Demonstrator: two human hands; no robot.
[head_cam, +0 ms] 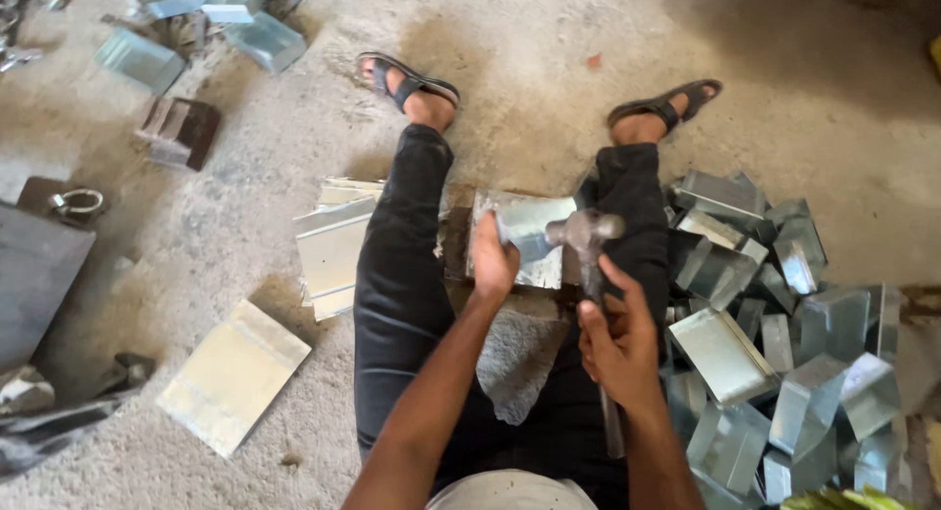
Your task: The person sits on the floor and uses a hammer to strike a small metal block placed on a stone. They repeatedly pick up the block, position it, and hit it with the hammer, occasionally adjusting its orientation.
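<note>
I sit on the concrete floor with my legs spread. My left hand (493, 260) presses down on a shiny sheet-metal piece (529, 231) that lies between my knees on a dark block. My right hand (618, 339) grips the handle of a hammer (586, 238). The hammer's steel head hangs just over the sheet's right edge. Whether the head touches the metal I cannot tell.
A heap of several folded metal boxes (784, 343) lies at my right. Flat metal sheets (333, 250) are stacked by my left leg, and another sheet (233, 373) lies nearer. More boxes (265, 40) and a dark block (181, 130) sit far left.
</note>
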